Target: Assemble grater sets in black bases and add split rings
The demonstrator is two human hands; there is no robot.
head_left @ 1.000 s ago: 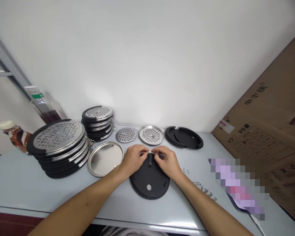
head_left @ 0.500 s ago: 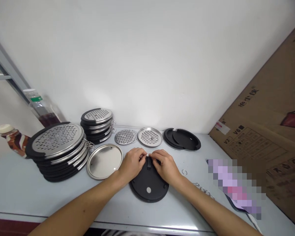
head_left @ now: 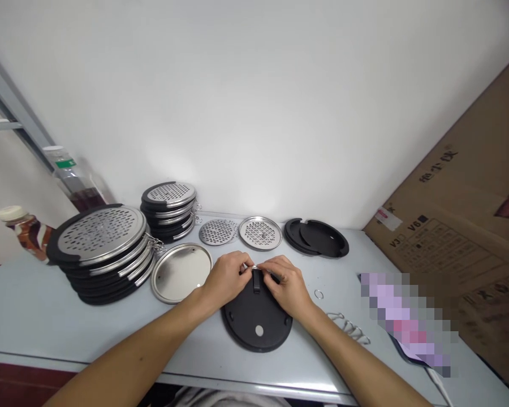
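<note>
A round black plate lies at the table's front, with a raised strap-like tab near its far edge and a pale dot near its close edge. My left hand pinches a small shiny metal piece at the far end of that tab. From the other side, my right hand closes its thumb and fingertips on the same piece. Fingers hide most of it, so its shape is unclear. Beside my left wrist rests a shallow metal lid. A loose metal ring lies right of my right hand.
Left stand a large stack of grater discs and a smaller stack. Two grater plates and black trays line the wall. Bent wire clips, a blurred phone, bottles and a carton flank the table.
The camera view has shifted slightly, and more of the wire clips shows beside my right forearm. Both hands keep their pinch at the black plate's far edge.
</note>
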